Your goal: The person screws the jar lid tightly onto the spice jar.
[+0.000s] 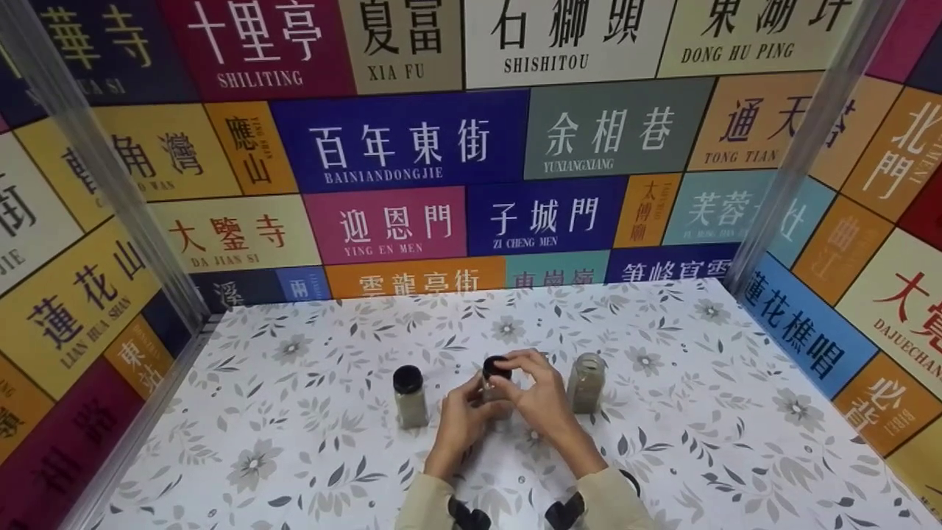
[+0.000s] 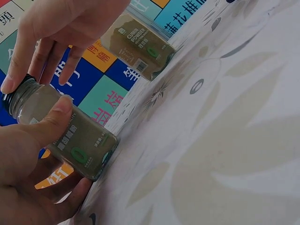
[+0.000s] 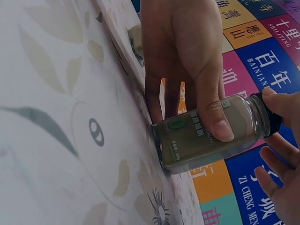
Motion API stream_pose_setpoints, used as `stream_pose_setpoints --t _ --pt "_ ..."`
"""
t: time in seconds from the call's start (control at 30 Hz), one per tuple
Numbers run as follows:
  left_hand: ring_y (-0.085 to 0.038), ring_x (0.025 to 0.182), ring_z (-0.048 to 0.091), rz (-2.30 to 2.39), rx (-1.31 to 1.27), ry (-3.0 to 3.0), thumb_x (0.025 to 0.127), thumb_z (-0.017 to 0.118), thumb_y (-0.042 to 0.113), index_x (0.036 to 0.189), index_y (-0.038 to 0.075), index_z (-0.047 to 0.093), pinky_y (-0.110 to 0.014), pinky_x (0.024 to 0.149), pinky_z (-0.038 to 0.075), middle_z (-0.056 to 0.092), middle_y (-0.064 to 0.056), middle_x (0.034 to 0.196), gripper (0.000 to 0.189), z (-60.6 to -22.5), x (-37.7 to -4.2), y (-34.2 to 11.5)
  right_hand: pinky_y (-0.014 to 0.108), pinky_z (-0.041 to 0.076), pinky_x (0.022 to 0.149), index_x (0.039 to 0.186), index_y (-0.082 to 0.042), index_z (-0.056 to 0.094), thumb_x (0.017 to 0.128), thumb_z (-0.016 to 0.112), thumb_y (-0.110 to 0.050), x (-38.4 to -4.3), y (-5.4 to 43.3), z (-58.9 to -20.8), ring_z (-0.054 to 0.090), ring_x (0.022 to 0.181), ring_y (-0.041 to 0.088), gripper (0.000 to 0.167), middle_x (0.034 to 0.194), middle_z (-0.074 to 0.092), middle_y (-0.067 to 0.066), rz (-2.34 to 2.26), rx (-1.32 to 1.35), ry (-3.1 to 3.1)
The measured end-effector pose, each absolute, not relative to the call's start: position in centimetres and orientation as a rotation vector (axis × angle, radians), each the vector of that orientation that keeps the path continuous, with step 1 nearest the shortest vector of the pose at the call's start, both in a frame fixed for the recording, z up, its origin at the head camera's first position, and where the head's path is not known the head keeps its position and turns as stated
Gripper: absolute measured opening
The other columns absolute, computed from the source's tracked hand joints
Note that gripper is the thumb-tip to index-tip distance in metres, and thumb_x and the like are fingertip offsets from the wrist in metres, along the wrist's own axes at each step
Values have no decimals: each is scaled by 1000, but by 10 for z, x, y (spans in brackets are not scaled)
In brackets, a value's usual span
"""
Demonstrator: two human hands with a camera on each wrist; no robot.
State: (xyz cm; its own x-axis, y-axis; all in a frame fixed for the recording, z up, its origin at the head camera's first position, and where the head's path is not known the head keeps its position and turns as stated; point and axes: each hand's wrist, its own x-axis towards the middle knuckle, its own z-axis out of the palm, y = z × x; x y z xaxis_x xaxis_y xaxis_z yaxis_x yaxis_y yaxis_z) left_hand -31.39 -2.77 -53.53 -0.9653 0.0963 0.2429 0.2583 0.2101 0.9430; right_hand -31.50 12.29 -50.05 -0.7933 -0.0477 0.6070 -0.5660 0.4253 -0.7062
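Note:
A square glass spice jar of greyish-brown powder stands on the table between both hands. My left hand grips its body, thumb across the label in the right wrist view. My right hand pinches the jar's black screw cap at the rim, thumb on one side and fingers on the other. To the right stands a cumin powder jar with no cap on its mouth. On the left is another powder jar wearing a black cap. Fingers hide part of the middle jar.
A white tabletop with a grey leaf and flower print lies under everything. Panels with place names wall in the back and sides. A dark round edge shows beside the right sleeve, mostly hidden.

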Motion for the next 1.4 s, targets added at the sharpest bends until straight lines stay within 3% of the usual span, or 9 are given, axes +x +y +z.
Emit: stream_pose_setpoints --t 0.17,0.3,0.53,0.77,0.87,1.13,1.4 --pt "-31 114 69 -1894 -342 -2340 82 82 17 138 8 59 -36 95 58 65 -15 134 62 -535 -314 -27 29 53 88 100 -14 77 80 83 -23 -315 122 -500 64 100 19 23 106 65 2 1333 504 -2178" --pt "-31 116 68 -1913 -328 -2344 82 81 15 139 7 58 -36 95 58 64 -15 135 62 -534 -314 -27 36 53 87 100 -14 75 83 81 -25 -314 120 -501 60 100 20 21 106 60 3 1309 500 -2209" --pt "-33 117 67 -1863 -330 -2355 81 82 12 139 5 57 -39 99 56 63 -17 136 64 -534 -315 -27 46 49 106 108 -10 73 90 72 -9 -314 121 -501 61 124 29 18 130 65 10 1345 573 -2221" --pt "-34 114 69 -1820 -334 -2357 81 82 15 135 7 62 -44 98 56 66 -16 132 59 -535 -315 -28 36 54 89 103 -12 74 86 79 -20 -314 120 -501 62 100 21 20 107 62 3 1278 546 -2220" --pt "-33 113 69 -1835 -326 -2355 81 82 14 136 6 61 -42 96 57 67 -17 131 60 -535 -315 -28 36 53 87 101 -13 74 85 80 -23 -314 119 -500 59 99 19 21 106 58 3 1279 539 -2222" --pt "-30 114 69 -1846 -316 -2371 81 81 12 137 7 60 -35 95 57 67 -15 132 60 -534 -317 -27 46 47 107 106 -11 73 92 70 -12 -315 120 -500 59 126 27 14 131 64 7 1352 561 -2240" --pt "-32 116 68 -1846 -313 -2374 82 81 13 139 7 58 -40 99 56 65 -18 134 62 -535 -315 -27 39 48 106 106 -14 73 90 73 -10 -318 122 -505 66 115 25 17 117 71 6 1357 635 -2166"
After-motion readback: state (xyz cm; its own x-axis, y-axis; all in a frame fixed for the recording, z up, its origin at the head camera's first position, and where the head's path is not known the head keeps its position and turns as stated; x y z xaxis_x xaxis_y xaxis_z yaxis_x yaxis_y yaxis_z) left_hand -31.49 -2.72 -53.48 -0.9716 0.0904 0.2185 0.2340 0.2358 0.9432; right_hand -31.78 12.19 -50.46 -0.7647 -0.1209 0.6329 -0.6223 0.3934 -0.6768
